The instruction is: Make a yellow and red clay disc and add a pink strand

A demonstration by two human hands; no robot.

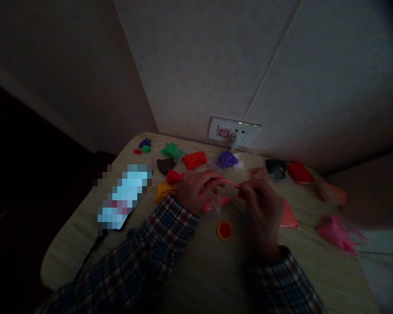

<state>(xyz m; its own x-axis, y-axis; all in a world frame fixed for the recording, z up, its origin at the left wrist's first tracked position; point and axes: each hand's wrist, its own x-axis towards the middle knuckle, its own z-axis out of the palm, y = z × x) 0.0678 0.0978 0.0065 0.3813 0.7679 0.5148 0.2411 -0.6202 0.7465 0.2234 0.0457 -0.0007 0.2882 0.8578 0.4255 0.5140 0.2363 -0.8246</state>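
Observation:
A thin coral-red strand of modelling clay stretches between my two hands above the table. My left hand pinches its left end, and my right hand grips the right end between thumb and fingers. Below them lies a small flat clay disc, red in the middle with a yellow rim. A coral piece in clear wrapping sits under my left fingers. Beside it a thin teal stick is partly hidden by my right hand. A coral clay pack shows behind my right wrist.
Clay packs in green, orange-red, purple, black, red and pink ring the wooden table. A lit phone with a cable lies left. Behind is a wall socket with a plug.

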